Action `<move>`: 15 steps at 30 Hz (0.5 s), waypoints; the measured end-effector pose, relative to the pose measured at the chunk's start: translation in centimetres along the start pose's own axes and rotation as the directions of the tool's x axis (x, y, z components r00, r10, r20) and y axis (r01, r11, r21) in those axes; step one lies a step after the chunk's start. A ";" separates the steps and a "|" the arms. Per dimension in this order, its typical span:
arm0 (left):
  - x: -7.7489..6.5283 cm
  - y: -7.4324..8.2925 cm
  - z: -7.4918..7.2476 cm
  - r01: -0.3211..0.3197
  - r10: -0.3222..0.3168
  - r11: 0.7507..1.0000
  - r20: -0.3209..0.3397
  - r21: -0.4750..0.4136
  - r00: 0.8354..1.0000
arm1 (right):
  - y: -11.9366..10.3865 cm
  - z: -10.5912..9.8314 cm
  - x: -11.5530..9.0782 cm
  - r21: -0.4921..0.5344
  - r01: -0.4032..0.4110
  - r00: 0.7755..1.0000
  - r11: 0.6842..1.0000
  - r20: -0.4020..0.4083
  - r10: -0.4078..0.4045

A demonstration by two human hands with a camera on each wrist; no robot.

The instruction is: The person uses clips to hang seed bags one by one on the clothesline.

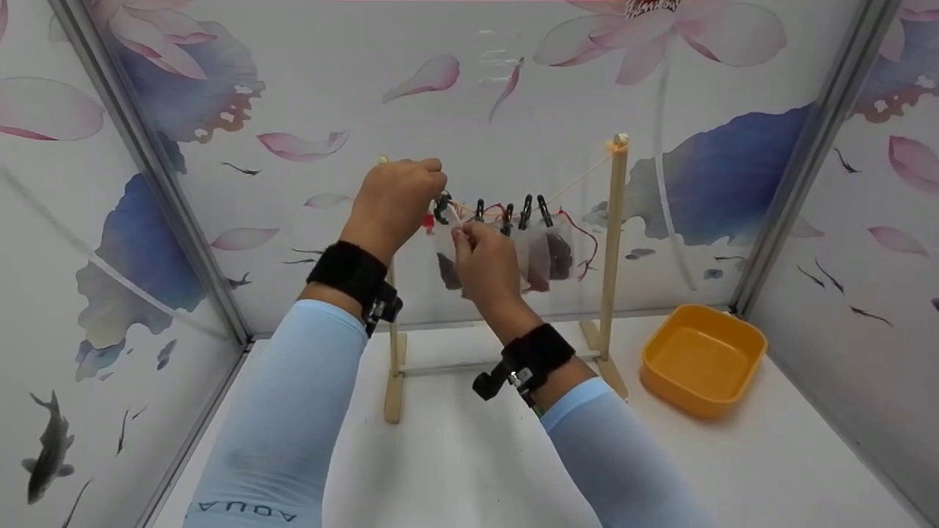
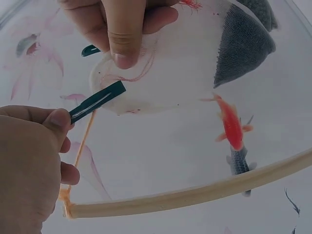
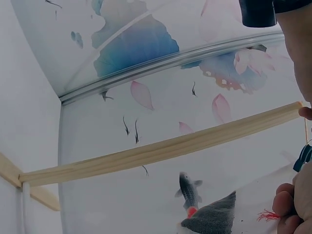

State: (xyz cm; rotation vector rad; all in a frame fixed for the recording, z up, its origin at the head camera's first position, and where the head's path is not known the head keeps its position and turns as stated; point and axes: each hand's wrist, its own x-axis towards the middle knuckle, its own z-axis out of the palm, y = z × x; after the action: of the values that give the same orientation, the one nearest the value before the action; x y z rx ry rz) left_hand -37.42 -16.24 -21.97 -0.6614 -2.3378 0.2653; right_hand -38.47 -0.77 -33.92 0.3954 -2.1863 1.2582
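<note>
My left hand (image 1: pixel 400 202) is at the left end of a string, pinching a dark clip (image 2: pixel 99 101) between thumb and finger. In the left wrist view the clip's tip overlaps the edge of a pale, thin pouch (image 2: pixel 168 73). My right hand (image 1: pixel 490 264) pinches that pouch near its top edge. Dark contents (image 2: pixel 243 48) show through the pouch's lower part, and red thread (image 3: pixel 267 214) sticks out by my right fingers. Whether the clip bites the pouch cannot be told. More pouches (image 1: pixel 550 257) hang to the right from black clips (image 1: pixel 526 211).
The orange string (image 2: pixel 85 136) runs between two wooden posts (image 1: pixel 613 249) of a stand with wooden feet (image 1: pixel 394 400). A yellow plastic basin (image 1: pixel 700 403) stands at the right on the white table (image 1: pixel 440 469). Printed wall panels (image 1: pixel 477 139) enclose the back and sides.
</note>
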 end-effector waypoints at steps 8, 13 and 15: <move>-0.8 0.0 -0.1 0.027 -0.026 1.000 0.058 -0.001 0.998 | 0.0 -0.5 0.2 0.021 -0.002 1.000 1.000 0.023 0.002; -1.3 0.3 -0.3 0.034 -0.032 0.999 0.114 -0.018 0.993 | 0.5 -0.9 0.1 0.027 0.023 0.999 0.999 0.039 -0.024; -1.7 0.6 -0.2 0.023 -0.020 0.999 0.090 -0.028 0.996 | 0.8 -1.2 -0.2 0.038 0.035 0.998 0.999 0.051 -0.037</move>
State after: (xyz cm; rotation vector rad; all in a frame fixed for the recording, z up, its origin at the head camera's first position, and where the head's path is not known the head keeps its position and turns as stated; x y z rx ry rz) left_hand -35.96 -16.60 -23.01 -0.6502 -2.4379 0.2562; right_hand -38.29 0.71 -34.14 0.4854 -2.1917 1.2836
